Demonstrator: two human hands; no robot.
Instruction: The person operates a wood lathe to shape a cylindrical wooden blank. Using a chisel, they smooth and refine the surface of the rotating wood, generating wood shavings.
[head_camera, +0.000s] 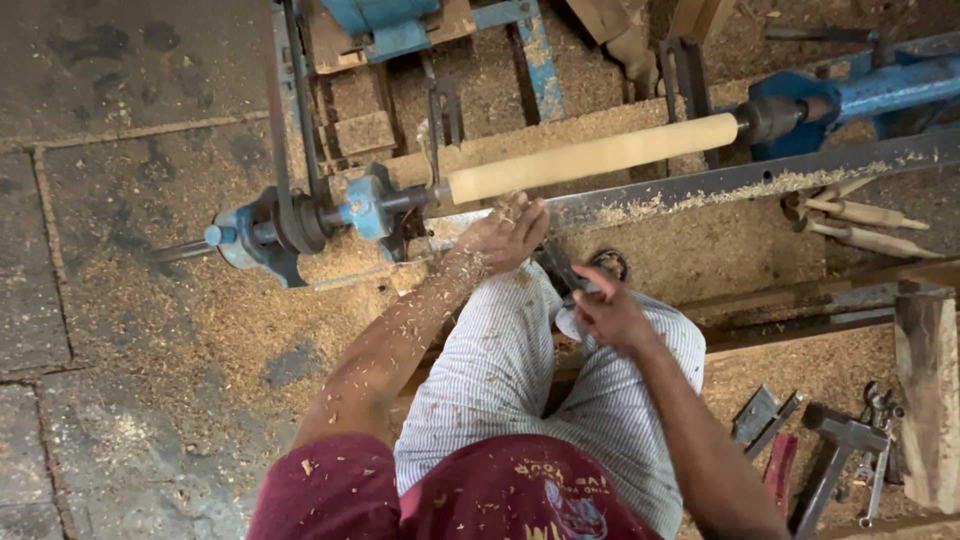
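A pale round wooden rod is mounted across a blue lathe, between the headstock on the left and the tailstock on the right. My left hand, dusted with shavings, grips a dark turning tool where it rests on the metal tool rest bar, just below the rod's left end. My right hand holds the same tool's handle end lower down, over my striped trouser knees. The tool's tip is hidden by my left hand.
Sawdust covers the stone floor and lathe bed. Turned wooden spindles lie at the right. A hammer, metal tools and a wooden block sit at lower right. A drive belt runs up from the pulley.
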